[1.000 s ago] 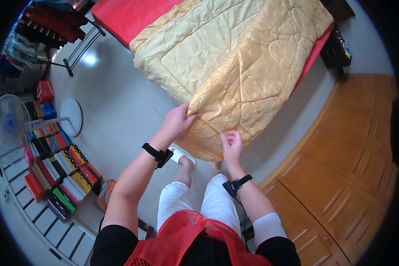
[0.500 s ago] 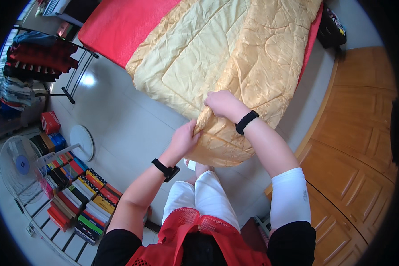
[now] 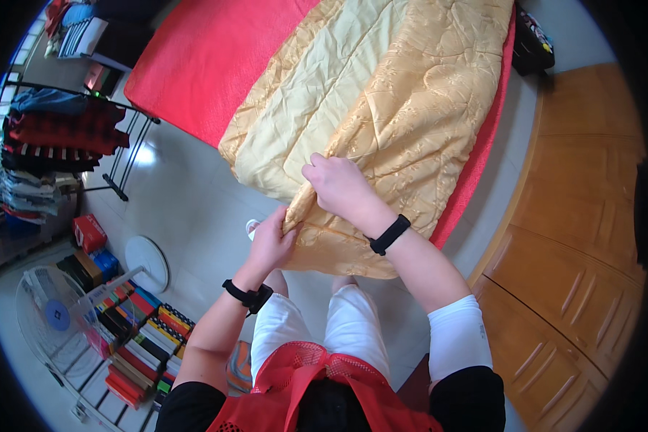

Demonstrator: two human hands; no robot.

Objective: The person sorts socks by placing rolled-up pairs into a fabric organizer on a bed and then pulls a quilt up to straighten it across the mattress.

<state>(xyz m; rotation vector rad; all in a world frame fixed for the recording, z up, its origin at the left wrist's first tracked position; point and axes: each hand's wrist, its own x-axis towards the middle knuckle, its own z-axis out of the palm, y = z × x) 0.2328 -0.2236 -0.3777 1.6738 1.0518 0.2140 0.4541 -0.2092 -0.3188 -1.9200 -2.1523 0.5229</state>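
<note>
A quilt (image 3: 425, 108), shiny gold on one face and pale yellow on the other, lies over a bed with a red cover (image 3: 201, 65). Its gold side is folded over part of the pale side, and the near end hangs past the foot of the bed. My left hand (image 3: 272, 241) grips the folded edge near its lower corner. Farther up the same edge, my right hand (image 3: 338, 186) is closed on the fabric, knuckles up. Between the two hands a short stretch of the edge is bunched and taut.
Wooden cabinets (image 3: 561, 281) line the right side. At left are a clothes rack (image 3: 65, 137), a white standing fan (image 3: 57, 313) and a low rack of books (image 3: 151, 338). A dark box (image 3: 533, 43) sits beyond the bed's right side. Pale tiled floor (image 3: 194, 187) runs around the bed.
Both hands, holding the quilt edge, have moved left. The quilt's near end has shifted left with them, baring more red cover along the right side. My legs are now farther apart.
</note>
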